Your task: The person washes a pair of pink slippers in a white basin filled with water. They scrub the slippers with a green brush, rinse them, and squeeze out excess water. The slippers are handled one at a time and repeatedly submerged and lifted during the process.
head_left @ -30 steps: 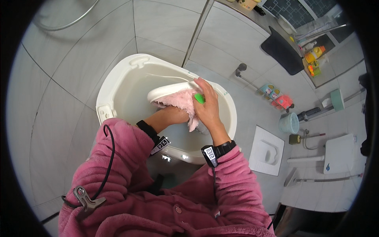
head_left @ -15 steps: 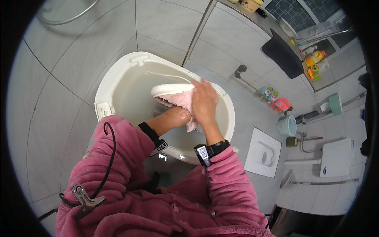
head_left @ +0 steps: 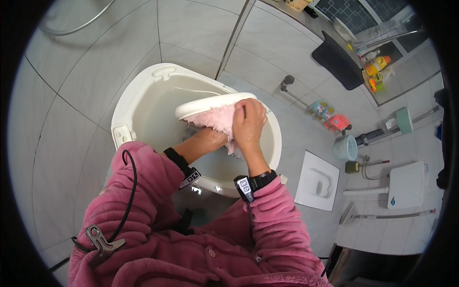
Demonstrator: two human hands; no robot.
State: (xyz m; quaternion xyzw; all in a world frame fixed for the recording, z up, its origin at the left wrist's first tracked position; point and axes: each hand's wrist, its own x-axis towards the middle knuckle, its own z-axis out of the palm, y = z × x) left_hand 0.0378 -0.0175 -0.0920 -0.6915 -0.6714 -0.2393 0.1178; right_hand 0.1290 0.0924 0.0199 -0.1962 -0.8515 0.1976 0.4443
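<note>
Your two hands are close together over the right part of a white tub (head_left: 125,100), both against a pink fluffy slipper (head_left: 210,118) with a thick white sole. The slipper is tilted above the water in the tub, its sole edge on the far side and its fluff facing near you. Your left hand (head_left: 210,139) comes in from the near left and holds the slipper from below; the fluff hides its fingertips. Your right hand (head_left: 248,125) lies at the slipper's right end, fingers bent, near the tub's right rim; you cannot tell whether it is clamped on the slipper or on something tucked inside the palm. A greyish shape sits in the tub just below the slipper, too unclear to name.

Each wrist wears a black band, and a metal clip (head_left: 101,241) grips your pink left sleeve (head_left: 129,191). Right of the tub, a white squat toilet (head_left: 306,189) is set in the floor, with a light blue bucket (head_left: 340,150) beyond it. Farther right, a white cistern (head_left: 405,186) hangs on the wall.
</note>
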